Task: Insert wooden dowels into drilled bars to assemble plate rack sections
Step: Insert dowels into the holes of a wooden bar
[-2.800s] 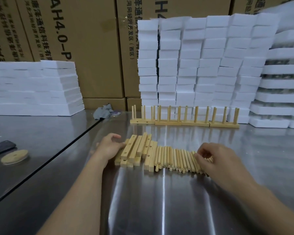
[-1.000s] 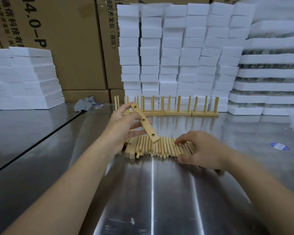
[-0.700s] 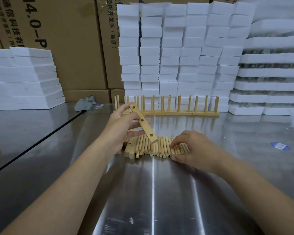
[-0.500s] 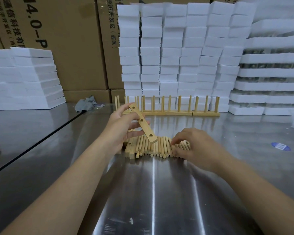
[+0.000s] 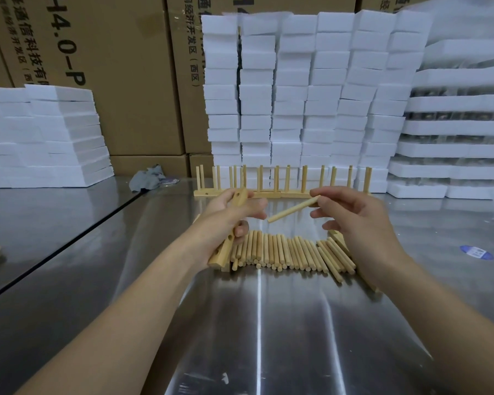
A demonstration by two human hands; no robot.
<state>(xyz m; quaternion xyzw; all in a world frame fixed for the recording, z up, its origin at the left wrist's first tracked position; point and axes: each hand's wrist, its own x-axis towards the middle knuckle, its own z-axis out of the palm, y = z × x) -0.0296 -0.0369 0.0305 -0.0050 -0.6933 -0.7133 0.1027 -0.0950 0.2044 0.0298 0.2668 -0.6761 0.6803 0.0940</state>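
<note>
My left hand grips a drilled wooden bar nearly on end above the table, its holes showing below my fingers. My right hand pinches a single wooden dowel by its right end, with the free tip pointing left toward the bar and a short gap between them. Beneath both hands lies a row of several loose dowels on the steel table. Assembled rack sections with upright dowels stand in a line farther back.
The reflective steel table has a dark seam running along the left. Stacks of white foam blocks and cardboard boxes wall off the back. A grey rag lies at back left, a blue sticker at right.
My right hand lifted one dowel out of the pile and now aims it at the bar. My left hand turned the bar more upright and drew it closer.
</note>
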